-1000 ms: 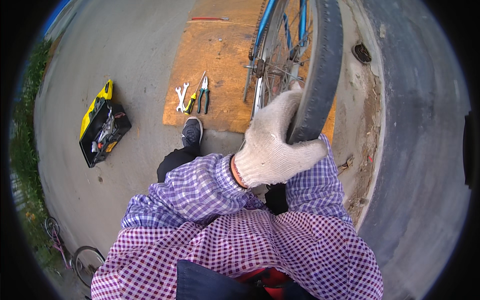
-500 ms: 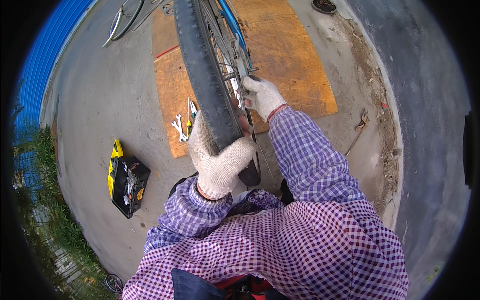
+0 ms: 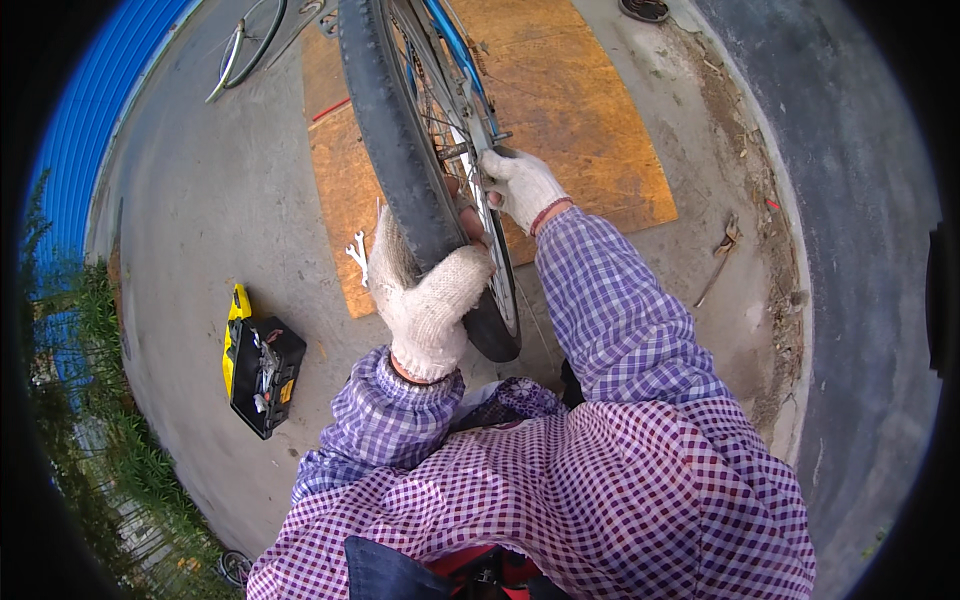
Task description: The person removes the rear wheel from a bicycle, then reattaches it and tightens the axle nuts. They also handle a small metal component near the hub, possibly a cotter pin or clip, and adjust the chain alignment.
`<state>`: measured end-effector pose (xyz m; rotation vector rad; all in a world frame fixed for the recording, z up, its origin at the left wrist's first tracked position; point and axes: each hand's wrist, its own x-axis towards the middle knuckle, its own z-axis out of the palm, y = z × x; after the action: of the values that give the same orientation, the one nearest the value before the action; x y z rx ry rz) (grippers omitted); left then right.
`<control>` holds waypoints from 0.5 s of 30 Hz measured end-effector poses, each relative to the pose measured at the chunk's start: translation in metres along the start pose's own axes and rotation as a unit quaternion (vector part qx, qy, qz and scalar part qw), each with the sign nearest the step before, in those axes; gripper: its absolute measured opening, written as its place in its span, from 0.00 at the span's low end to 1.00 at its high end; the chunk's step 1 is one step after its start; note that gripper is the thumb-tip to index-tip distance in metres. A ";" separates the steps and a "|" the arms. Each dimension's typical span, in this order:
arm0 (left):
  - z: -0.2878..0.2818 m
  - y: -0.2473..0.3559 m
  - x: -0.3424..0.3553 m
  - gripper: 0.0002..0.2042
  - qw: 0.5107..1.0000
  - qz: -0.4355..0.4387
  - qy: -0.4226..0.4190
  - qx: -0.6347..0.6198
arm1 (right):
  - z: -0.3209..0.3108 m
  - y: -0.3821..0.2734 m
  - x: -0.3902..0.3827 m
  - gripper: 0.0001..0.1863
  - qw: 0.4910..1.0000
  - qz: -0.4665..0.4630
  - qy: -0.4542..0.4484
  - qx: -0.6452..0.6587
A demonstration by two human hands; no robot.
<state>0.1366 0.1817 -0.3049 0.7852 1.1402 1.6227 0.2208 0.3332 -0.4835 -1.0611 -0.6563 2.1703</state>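
A bicycle wheel with a worn black tyre [image 3: 385, 130] stands upright before me, beside the blue bicycle frame [image 3: 458, 42]. My left hand [image 3: 428, 305], in a white knit glove, is wrapped around the tyre's near part. Its bare fingertips show on the spoke side. My right hand [image 3: 524, 190], gloved too, is closed at the wheel's right side, just below the axle end [image 3: 503, 136]. What its thumb and fingers pinch is hidden. Two open-end wrenches [image 3: 357, 255] lie on the wooden board [image 3: 590, 130], left of my left hand.
On the concrete at left sits an open black and yellow toolbox [image 3: 265, 375] with tools inside. Another bicycle wheel [image 3: 262, 48] lies at the far left. A rusty tool-like piece [image 3: 722, 255] lies right of the board. Plants [image 3: 115, 370] line the left edge.
The tyre and my left hand have shifted slightly left, covering the pliers and yellow screwdriver handle seen before. More of the wheel's near rim shows. My right hand stays near the axle.
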 end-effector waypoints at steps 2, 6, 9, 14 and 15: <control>0.002 -0.001 0.000 0.36 1.000 0.006 0.000 0.006 | -0.001 -0.002 -0.002 0.13 1.000 0.001 -0.001 0.008; 0.002 -0.002 -0.004 0.37 1.000 0.011 0.009 0.003 | 0.001 0.001 -0.004 0.14 1.000 0.004 0.012 0.019; 0.002 -0.003 -0.007 0.35 1.000 0.015 0.015 -0.002 | 0.004 0.007 -0.005 0.14 0.998 -0.019 0.029 0.043; 0.004 -0.006 -0.007 0.33 0.999 0.015 0.019 0.021 | -0.001 0.008 -0.007 0.15 1.000 -0.019 0.009 0.001; 0.005 -0.007 -0.007 0.32 1.000 0.014 0.022 0.013 | -0.003 0.007 -0.007 0.15 1.000 -0.021 0.003 -0.018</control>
<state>0.1455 0.1772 -0.3094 0.7894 1.1878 1.6590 0.2248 0.3237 -0.4862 -1.0611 -0.7109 2.1256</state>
